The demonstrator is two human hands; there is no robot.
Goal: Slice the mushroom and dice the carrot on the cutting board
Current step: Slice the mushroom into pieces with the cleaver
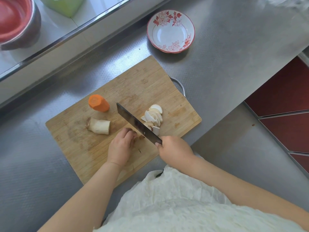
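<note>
Left hand (121, 146) fingers (129, 133) curled onto small mushroom piece (140, 136), pinned to cutting board (137, 84). Knife (137, 123) handle clenched in right hand (173, 148), blade beside left fingers. Mushroom slices (153, 117) piled past blade. Mushroom stem (98, 126) and carrot chunk (98, 103) left of blade. Board on counter (225, 72); bowl (170, 30) beyond.

Steel table (225, 77) carrying wooden cutting board (142, 84), lying askew, metal handle pointing right. Red-flowered bowl (170, 30) sitting apart beyond board. White crumpled cloth (167, 206) lying at near edge.
</note>
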